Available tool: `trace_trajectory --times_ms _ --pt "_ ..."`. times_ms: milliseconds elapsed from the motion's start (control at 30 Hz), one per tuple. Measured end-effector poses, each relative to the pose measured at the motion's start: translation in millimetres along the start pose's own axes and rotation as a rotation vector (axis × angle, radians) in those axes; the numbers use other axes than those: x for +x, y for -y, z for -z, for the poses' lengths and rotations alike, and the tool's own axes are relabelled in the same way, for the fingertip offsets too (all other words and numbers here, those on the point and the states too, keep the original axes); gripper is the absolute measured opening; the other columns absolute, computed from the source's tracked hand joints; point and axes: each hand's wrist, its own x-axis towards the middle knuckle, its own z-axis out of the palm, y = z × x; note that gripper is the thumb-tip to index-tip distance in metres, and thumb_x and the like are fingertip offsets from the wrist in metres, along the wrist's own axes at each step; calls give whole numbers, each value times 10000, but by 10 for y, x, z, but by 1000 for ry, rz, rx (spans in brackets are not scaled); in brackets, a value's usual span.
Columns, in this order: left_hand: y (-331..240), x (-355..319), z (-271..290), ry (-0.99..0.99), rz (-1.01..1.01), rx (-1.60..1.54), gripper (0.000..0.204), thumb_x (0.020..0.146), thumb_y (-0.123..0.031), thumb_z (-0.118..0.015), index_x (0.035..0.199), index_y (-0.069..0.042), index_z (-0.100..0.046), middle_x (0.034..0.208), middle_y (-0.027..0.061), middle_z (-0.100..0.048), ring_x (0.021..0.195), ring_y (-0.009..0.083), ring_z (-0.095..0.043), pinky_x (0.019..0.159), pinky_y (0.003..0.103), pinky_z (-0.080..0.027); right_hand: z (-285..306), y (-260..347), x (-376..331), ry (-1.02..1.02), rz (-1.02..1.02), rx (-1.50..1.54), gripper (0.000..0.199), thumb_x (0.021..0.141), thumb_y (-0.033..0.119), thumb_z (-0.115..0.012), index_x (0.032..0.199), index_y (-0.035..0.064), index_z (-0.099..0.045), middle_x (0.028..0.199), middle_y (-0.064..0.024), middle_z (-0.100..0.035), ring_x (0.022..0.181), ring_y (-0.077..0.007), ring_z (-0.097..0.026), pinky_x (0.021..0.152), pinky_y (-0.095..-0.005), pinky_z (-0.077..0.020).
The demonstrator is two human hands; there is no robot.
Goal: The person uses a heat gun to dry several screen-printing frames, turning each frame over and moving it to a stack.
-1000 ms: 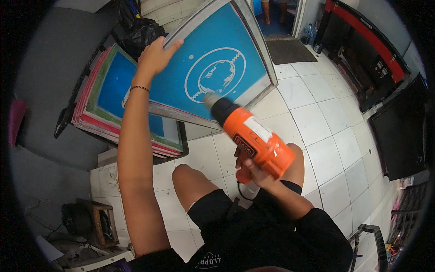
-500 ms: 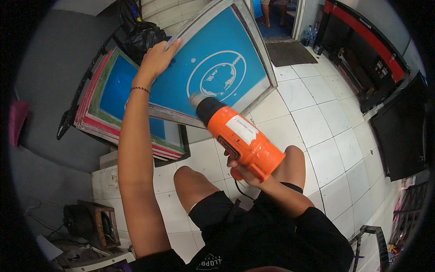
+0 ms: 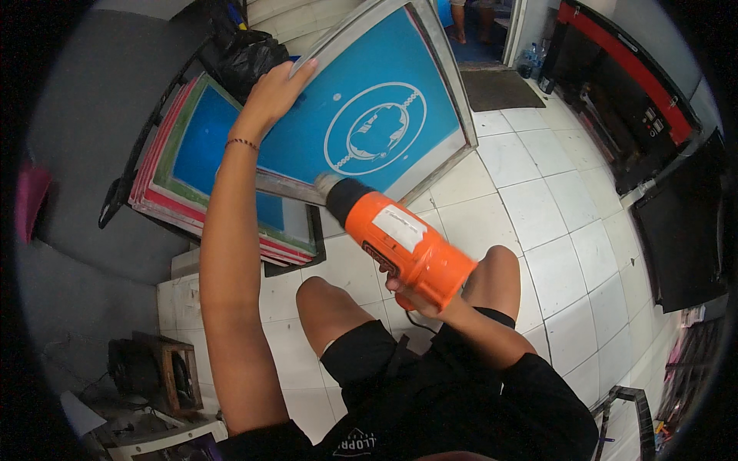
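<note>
My left hand (image 3: 278,94) grips the upper left edge of a screen printing frame (image 3: 307,123), its thumb and fingers wrapped over the metal rim. The frame is tilted and has a blue mesh with a pale round design. In my right hand (image 3: 413,292) is an orange heat gun (image 3: 407,242), held by its handle, which the body mostly hides. Its dark front and metal nozzle point up and left, just in front of the frame's lower edge. A black cord hangs below the handle.
More screen frames with red and green edges (image 3: 184,131) lean in a black rack at the left. A black bag (image 3: 257,58) sits behind them. Dark doormat (image 3: 500,91) and a red-black cabinet (image 3: 630,77) stand at the right, past white floor tiles (image 3: 530,184). A wooden-boxed device (image 3: 181,376) is at lower left.
The heat gun has shifted slightly left and down, its nozzle now nearer the frame's lower edge. The frame and my left hand appear a little farther right in view.
</note>
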Motion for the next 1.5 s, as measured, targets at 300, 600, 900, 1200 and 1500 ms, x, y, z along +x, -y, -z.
trace_trajectory --times_ms 300,600,900,1200,1500 --pt "41 62 35 36 -4 32 739 891 -676 -459 1002 30 -648 880 194 -674 835 313 -658 794 405 -487 -73 -185 -56 -117 164 -122 400 826 294 -762 1116 55 -626 1051 -148 -650 980 -369 -610 808 -450 -487" --pt "-46 29 86 64 42 49 675 928 -614 -471 957 46 -610 917 198 -632 860 274 -581 829 384 -451 108 -103 -56 -180 -136 369 300 857 210 -749 1061 33 -617 949 -72 -667 823 -224 -642 709 -351 -513" --pt "56 69 24 -30 -113 127 698 799 -664 -615 1045 -13 -669 940 204 -706 896 377 -684 821 464 -508 169 -280 -102 -342 136 273 323 879 181 -720 1116 45 -548 791 -20 -600 440 -95 -475 366 -243 -362" --pt "-120 -204 74 -179 81 425 621 738 -594 -725 945 -13 -653 904 248 -691 881 425 -667 743 483 -525 469 439 -377 -429 -3 277 306 899 185 -691 1124 37 -546 829 -49 -586 497 -111 -512 404 -261 -412" --pt "262 -752 195 -589 257 -236 469 799 -388 -768 998 27 -677 874 159 -708 795 250 -671 733 381 -507 695 476 -749 -496 312 154 532 844 417 -728 1149 15 -561 930 -75 -612 753 -150 -609 610 -270 -492"
